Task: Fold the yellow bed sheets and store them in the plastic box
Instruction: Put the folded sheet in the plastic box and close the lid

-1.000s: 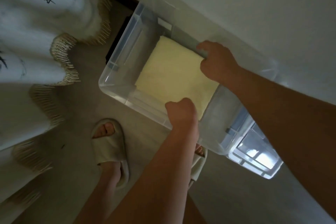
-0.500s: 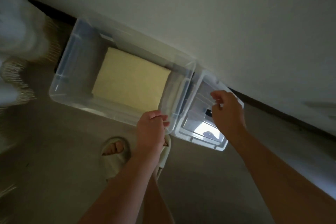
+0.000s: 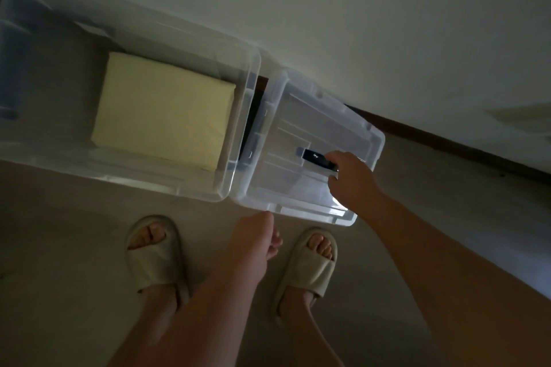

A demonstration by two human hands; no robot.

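Folded yellow sheets (image 3: 162,112) lie flat inside the clear plastic box (image 3: 238,140) on the floor (image 3: 74,247), nearer its right end wall and front wall, with bare box bottom showing to their left. Just right of the box, almost touching its end, the clear lid (image 3: 301,140) lies flat against the wall's baseboard (image 3: 447,140), and the right hand (image 3: 353,185) grips the lid's black handle (image 3: 317,158), fingers curled round its right end. The left hand (image 3: 253,243) hangs free above the floor just before the lid's front edge, fingers loosely curled on nothing, between two slippers (image 3: 155,253).
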